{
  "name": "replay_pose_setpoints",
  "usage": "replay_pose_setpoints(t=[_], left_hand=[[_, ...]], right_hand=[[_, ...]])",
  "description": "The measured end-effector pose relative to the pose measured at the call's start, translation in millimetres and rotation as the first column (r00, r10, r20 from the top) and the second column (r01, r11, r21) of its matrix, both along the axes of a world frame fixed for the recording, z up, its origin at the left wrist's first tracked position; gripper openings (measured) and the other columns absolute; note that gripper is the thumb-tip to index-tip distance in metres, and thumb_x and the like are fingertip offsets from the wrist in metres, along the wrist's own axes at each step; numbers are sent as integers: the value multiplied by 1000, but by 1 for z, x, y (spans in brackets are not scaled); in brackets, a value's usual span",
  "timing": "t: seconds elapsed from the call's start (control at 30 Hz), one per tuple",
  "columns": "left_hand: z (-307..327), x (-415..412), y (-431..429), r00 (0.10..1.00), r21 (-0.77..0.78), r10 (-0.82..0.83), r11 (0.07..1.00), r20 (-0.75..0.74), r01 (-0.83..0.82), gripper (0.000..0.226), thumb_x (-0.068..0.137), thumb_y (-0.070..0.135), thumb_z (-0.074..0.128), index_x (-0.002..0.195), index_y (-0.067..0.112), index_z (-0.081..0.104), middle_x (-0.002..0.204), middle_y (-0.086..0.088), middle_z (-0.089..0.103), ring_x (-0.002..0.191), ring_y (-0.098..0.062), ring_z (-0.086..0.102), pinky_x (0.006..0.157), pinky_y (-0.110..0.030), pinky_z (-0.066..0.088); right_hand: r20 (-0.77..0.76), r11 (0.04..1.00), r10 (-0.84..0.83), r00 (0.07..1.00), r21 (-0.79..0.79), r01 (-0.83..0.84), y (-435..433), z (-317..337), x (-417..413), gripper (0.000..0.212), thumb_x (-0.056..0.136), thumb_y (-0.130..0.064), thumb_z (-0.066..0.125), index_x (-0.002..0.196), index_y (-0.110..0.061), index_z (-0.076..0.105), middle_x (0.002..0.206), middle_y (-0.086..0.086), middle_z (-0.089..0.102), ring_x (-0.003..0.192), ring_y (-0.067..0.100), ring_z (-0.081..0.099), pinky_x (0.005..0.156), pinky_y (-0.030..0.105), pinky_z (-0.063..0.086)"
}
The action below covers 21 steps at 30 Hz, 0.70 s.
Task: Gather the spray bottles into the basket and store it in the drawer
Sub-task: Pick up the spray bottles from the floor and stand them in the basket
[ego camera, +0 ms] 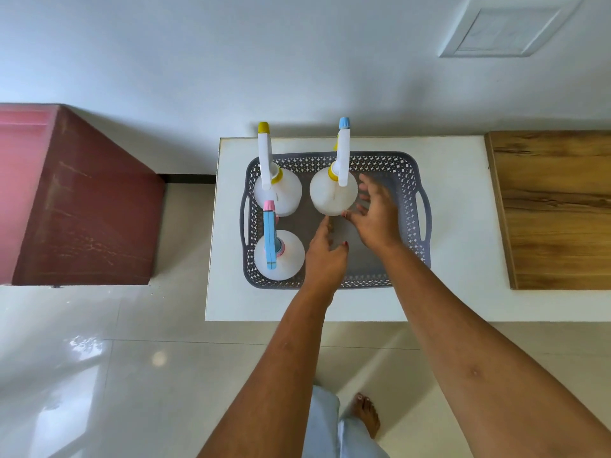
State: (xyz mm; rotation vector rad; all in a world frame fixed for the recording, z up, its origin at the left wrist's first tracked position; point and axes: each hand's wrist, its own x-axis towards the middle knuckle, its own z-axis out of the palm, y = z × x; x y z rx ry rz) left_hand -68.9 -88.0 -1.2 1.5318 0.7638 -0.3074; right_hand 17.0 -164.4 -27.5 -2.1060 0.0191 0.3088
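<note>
Basket [410, 180] crowds 3 bottles; left hand [325, 256], right hand [377, 216] grips open.

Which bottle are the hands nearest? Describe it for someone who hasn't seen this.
On the white table sits a grey basket holding three white spray bottles. It is the far right bottle, beside the right hand; only its nozzle has a blue tip.

basket [410, 180]: three spray bottles [332, 196] upright | left hand [325, 256], right hand [377, 216]: spread, empty, over basket
</note>
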Motion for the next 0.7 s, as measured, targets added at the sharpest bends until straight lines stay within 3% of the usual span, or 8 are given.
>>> replay_pose_setpoints(t=[0.1, 0.23, 0.33, 0.43, 0.5, 0.57, 0.7], left_hand=[[1, -13, -9, 999, -5, 36, 999, 8, -36, 56, 91, 6, 49, 143, 21, 35, 146, 3, 43, 117, -7, 45, 99, -23, 39], [3, -36, -18, 993, 9, 113, 994, 20, -113, 51, 92, 3, 47, 140, 20, 41, 143, 2, 46, 113, -4, 46, 95, -19, 38], [5, -60, -24, 981, 36, 193, 980, 16, -193, 47, 93, 3, 46, 137, 20, 44, 141, 2, 49, 115, -5, 46, 92, -16, 35], [6, -90, -28, 961, 86, 276, 957, 16, -276, 45, 94, 4, 45, 135, 22, 47, 139, 3, 51, 110, -2, 45, 91, -14, 35], [5, -102, -29, 955, 95, 298, 950, 1, -296, 44, 94, 5, 45, 134, 24, 48, 138, 5, 52, 108, -2, 46, 79, -2, 38], [6, -129, -27, 938, 101, 347, 934, -21, -344, 44, 93, 5, 45, 132, 25, 49, 135, 6, 53, 103, -2, 49, 55, 6, 37], [5, -191, -17, 887, 84, 459, 887, -50, -454, 43, 91, 6, 44, 128, 28, 52, 128, 9, 56, 84, 3, 54, 50, 1, 40]], right_hand=[[19, 1000, -1, 1000, -19, 1, -6, 2, -14, 67, 78, 0, 71, 138, -8, 41, 131, 15, 50, 115, 16, 53, 91, 15, 43], [53, 998, 24, 998, -62, -21, -10, 5, -35, 51, 83, -6, 68, 131, -7, 50, 121, 14, 56, 107, 20, 57, 78, 6, 41], [78, 996, 70, 995, -56, -66, -13, 10, -57, 39, 85, -8, 65, 123, -7, 56, 111, 14, 61, 100, 19, 59, 82, 16, 44], [82, 991, 128, 988, -54, -124, -14, 16, -84, 31, 86, -8, 63, 117, -7, 60, 107, 13, 63, 91, 13, 56, 82, 18, 46], [84, 991, 129, 988, -55, -124, -16, 17, -94, 27, 87, -7, 61, 114, -7, 62, 104, 12, 64, 87, 11, 55, 80, 17, 46], [81, 986, 164, 983, -56, -159, -17, 19, -119, 22, 88, -8, 59, 109, -7, 64, 99, 11, 67, 83, 13, 57, 79, 22, 49], [61, 960, 273, 960, -86, -267, -6, 19, -171, 15, 90, -15, 56, 101, -10, 67, 97, 5, 70, 82, 10, 58, 73, 20, 46]])
